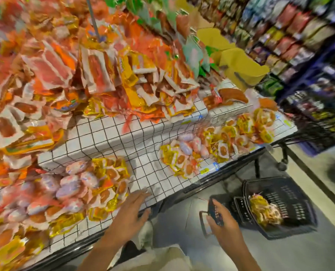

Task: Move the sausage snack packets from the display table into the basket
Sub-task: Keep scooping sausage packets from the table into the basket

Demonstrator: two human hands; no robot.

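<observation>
Sausage snack packets (96, 184), yellow, white and pink, lie heaped on the white grid-patterned display table (143, 151). A second heap of sausage packets (217, 145) lies further right on the same tier. My left hand (131, 210) hovers flat and empty at the table's front edge, just right of the near heap, fingers spread. A black plastic basket (291, 208) sits on the floor at lower right and holds several yellow packets (264, 210). My right hand (221, 222) is closed around the basket's black handle (214, 210). The frame is motion-blurred.
A tall pile of larger orange and red meat packets (84, 75) fills the upper tier. Yellow boxes (239, 65) stand at the table's far end. Stocked shelves (299, 45) line the right side of the aisle. Grey floor (280, 255) lies between table and shelves.
</observation>
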